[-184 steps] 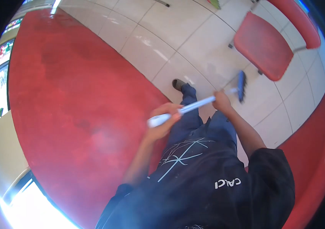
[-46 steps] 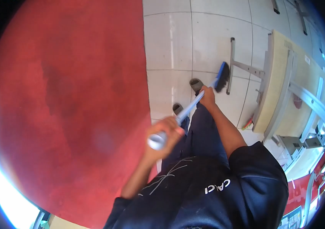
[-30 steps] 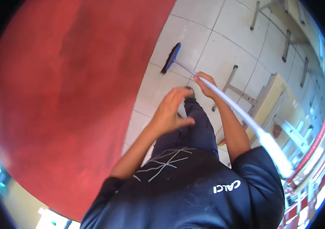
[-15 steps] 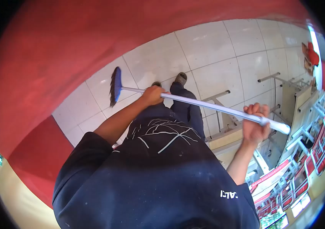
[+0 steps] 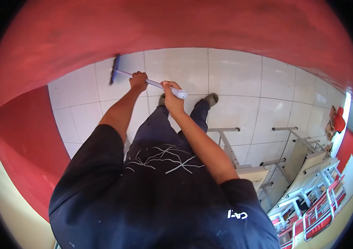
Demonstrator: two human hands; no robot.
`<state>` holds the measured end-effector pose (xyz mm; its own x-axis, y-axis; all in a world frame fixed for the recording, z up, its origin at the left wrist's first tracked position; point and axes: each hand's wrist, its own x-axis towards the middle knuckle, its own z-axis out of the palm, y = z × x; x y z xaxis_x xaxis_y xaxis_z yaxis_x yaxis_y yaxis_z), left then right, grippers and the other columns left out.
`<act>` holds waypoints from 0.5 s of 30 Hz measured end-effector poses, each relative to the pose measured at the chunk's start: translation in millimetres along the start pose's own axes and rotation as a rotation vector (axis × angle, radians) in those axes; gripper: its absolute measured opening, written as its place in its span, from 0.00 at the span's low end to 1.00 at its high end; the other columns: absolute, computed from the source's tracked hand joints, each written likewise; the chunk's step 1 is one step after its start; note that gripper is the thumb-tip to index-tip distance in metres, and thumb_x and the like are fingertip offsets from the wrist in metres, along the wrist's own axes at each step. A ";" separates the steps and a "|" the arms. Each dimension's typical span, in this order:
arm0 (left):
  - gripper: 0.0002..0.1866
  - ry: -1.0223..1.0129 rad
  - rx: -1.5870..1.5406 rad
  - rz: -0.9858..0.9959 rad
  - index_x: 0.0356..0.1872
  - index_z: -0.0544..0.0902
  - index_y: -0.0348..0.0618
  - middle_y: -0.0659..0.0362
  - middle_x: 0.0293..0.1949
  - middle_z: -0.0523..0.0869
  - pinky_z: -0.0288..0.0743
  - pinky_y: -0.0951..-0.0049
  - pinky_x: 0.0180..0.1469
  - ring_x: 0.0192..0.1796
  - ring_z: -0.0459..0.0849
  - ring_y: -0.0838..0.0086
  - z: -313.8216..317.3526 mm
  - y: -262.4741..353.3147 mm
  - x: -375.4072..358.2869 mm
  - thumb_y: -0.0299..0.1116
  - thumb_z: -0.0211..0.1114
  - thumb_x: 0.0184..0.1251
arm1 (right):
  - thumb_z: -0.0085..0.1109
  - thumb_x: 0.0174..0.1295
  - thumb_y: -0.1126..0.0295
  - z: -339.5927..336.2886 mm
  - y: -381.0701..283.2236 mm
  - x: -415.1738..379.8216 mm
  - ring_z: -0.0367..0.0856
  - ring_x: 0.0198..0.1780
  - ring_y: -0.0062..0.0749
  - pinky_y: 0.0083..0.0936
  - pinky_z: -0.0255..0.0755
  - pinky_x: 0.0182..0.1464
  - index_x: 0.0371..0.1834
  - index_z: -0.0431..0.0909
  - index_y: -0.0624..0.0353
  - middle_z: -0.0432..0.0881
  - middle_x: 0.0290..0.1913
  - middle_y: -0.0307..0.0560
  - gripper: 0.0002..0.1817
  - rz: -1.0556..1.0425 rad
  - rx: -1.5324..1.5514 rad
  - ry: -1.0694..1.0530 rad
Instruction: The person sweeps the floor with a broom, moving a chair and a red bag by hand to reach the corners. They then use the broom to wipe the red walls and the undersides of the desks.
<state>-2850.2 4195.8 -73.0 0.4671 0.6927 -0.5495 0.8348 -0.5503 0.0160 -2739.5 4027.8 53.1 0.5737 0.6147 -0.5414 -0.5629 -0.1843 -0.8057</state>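
A broom with a blue head and dark bristles [image 5: 115,69] rests on the white tiled floor [image 5: 176,62], close to the foot of the red wall [image 5: 176,25]. Its pale handle [image 5: 155,84] runs back toward my body. My left hand [image 5: 138,81] is closed around the lower part of the handle. Near the handle's white top end, my right hand [image 5: 172,97] grips it with fingers wrapped round. Both arms reach forward, and my shoes show on the tiles below the handle.
At the right, folding tables with metal legs [image 5: 294,162] stand close together beside red chairs with metal frames [image 5: 319,220]. A red object [image 5: 338,120] lies by the far right wall. A red wall section [image 5: 23,145] rises at the left.
The broom head has moved forward and left, nearer the wall. My right hand has swung in from the far right toward my left hand and now grips the handle's end. The view has shifted.
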 end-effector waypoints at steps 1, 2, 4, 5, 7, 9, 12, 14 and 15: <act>0.10 -0.028 -0.008 -0.090 0.37 0.83 0.53 0.56 0.46 0.78 0.74 0.52 0.49 0.56 0.74 0.59 14.1 34.6 5.5 0.35 0.66 0.51 | 0.56 0.64 0.62 -21.7 -7.7 -0.1 0.72 0.43 0.19 0.16 0.66 0.46 0.39 0.79 0.58 0.80 0.38 0.38 0.11 -0.049 -0.073 0.030; 0.11 -0.098 -0.031 -0.052 0.37 0.83 0.51 0.53 0.45 0.78 0.75 0.52 0.47 0.55 0.74 0.58 33.2 70.4 13.0 0.36 0.66 0.50 | 0.55 0.64 0.63 -47.3 -12.1 -3.9 0.73 0.43 0.21 0.18 0.66 0.47 0.39 0.79 0.58 0.80 0.38 0.38 0.11 -0.094 -0.148 0.062; 0.10 -0.019 -0.163 0.449 0.31 0.84 0.52 0.53 0.40 0.79 0.73 0.51 0.41 0.48 0.76 0.58 108.7 151.9 32.4 0.38 0.68 0.44 | 0.53 0.66 0.64 -142.4 -25.7 -10.9 0.75 0.45 0.26 0.22 0.66 0.52 0.41 0.79 0.59 0.80 0.40 0.41 0.11 -0.319 -0.331 0.179; 0.08 0.135 -0.334 0.638 0.26 0.85 0.56 0.57 0.32 0.79 0.69 0.57 0.42 0.42 0.76 0.60 109.3 214.8 20.0 0.40 0.71 0.42 | 0.51 0.67 0.64 -187.4 -77.1 -30.3 0.75 0.48 0.29 0.26 0.64 0.57 0.41 0.79 0.60 0.79 0.44 0.45 0.12 -0.236 -0.394 0.203; 0.06 0.064 -0.458 0.744 0.24 0.84 0.60 0.64 0.31 0.80 0.66 0.60 0.48 0.43 0.77 0.64 93.0 351.2 -7.5 0.40 0.71 0.41 | 0.49 0.67 0.64 -250.5 -133.3 -56.7 0.76 0.52 0.35 0.32 0.62 0.62 0.38 0.78 0.61 0.79 0.44 0.50 0.12 -0.233 -0.320 0.383; 0.09 -0.039 -0.652 0.800 0.22 0.83 0.59 0.66 0.32 0.81 0.65 0.55 0.49 0.47 0.78 0.66 57.0 451.6 -35.8 0.49 0.69 0.46 | 0.51 0.67 0.67 -299.6 -164.3 -74.8 0.75 0.55 0.42 0.39 0.60 0.64 0.30 0.71 0.59 0.79 0.43 0.51 0.09 -0.359 -0.254 0.461; 0.14 -0.149 -0.588 0.926 0.28 0.83 0.55 0.62 0.37 0.81 0.51 0.36 0.62 0.54 0.75 0.66 29.0 542.2 -53.3 0.52 0.64 0.53 | 0.49 0.65 0.75 -324.3 -198.1 -84.3 0.77 0.52 0.41 0.34 0.68 0.56 0.30 0.73 0.65 0.79 0.41 0.54 0.07 -0.406 -0.640 0.528; 0.16 -0.052 -0.535 1.127 0.24 0.82 0.51 0.60 0.30 0.81 0.56 0.44 0.62 0.47 0.79 0.64 8.9 583.0 -63.7 0.51 0.62 0.56 | 0.50 0.64 0.75 -345.8 -220.2 -94.6 0.77 0.52 0.42 0.35 0.68 0.56 0.30 0.73 0.65 0.79 0.41 0.54 0.06 -0.537 -0.729 0.529; 0.17 -0.040 -0.560 1.147 0.22 0.81 0.50 0.59 0.27 0.80 0.59 0.48 0.60 0.44 0.79 0.63 -9.7 594.3 -75.7 0.51 0.61 0.57 | 0.50 0.64 0.75 -355.8 -233.5 -105.5 0.77 0.51 0.43 0.35 0.68 0.56 0.30 0.73 0.65 0.79 0.41 0.55 0.06 -0.596 -0.777 0.537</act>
<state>-2386.6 3820.8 -13.8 0.9977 -0.0670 -0.0116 -0.0268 -0.5434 0.8390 -2456.8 3733.1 212.8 0.9160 0.3885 0.0999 0.3058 -0.5153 -0.8006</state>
